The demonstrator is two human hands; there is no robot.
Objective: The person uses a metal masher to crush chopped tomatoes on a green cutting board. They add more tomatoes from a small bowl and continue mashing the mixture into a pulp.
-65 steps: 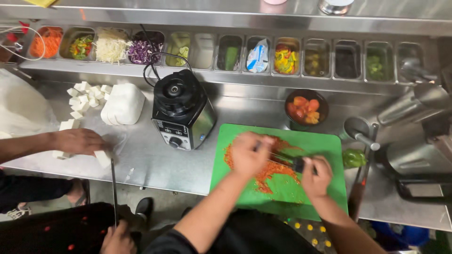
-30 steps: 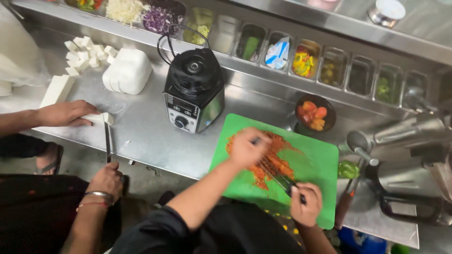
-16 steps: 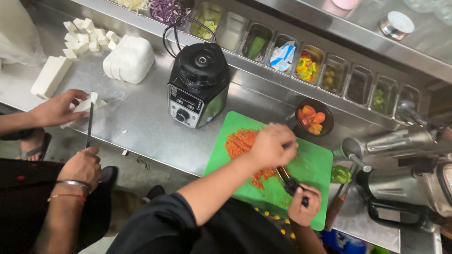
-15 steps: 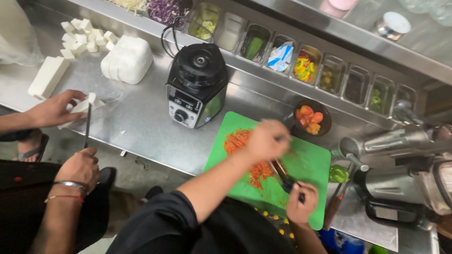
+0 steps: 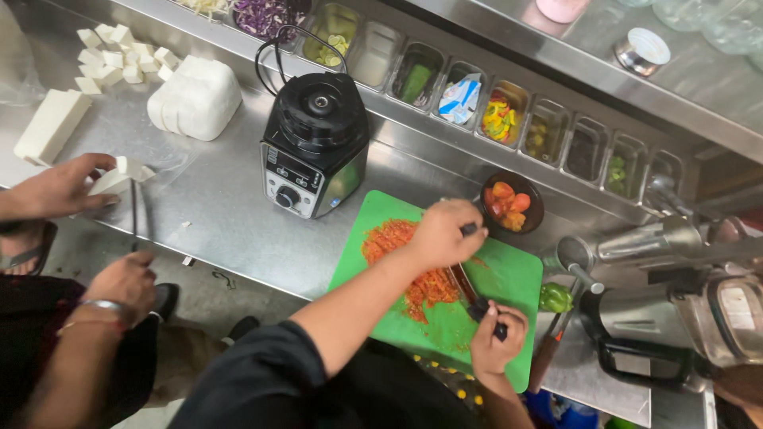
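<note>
At the far left of the steel bench (image 5: 238, 214), a co-worker's hand (image 5: 60, 187) pins down a white block (image 5: 119, 175) while that person's other hand (image 5: 123, 282) holds a thin knife (image 5: 133, 214) to it. More white cubes (image 5: 119, 56) and a larger white slab (image 5: 52, 123) lie behind, beside a rounded white lump (image 5: 195, 97). A black blender base (image 5: 314, 143) stands next along, its cord looping up toward the row of steel inserts (image 5: 493, 111) that hold chopped vegetables.

Right of the blender lies the green cutting board (image 5: 509, 278), spread with a heap of chopped red tomato (image 5: 405, 262). The person's left hand (image 5: 445, 234) is curled down over the spine of the chopping knife (image 5: 465, 286), pressing it onto the heap. The right hand (image 5: 497, 342) is clamped around the black handle at the near edge of the board. The two hands sit apart, one at each end of the blade.

A dark bowl of tomato pieces (image 5: 509, 205) stands just behind the board, a green pepper piece (image 5: 555, 297) just off its right edge, and a steel machine (image 5: 683, 294) fills the far right.
</note>
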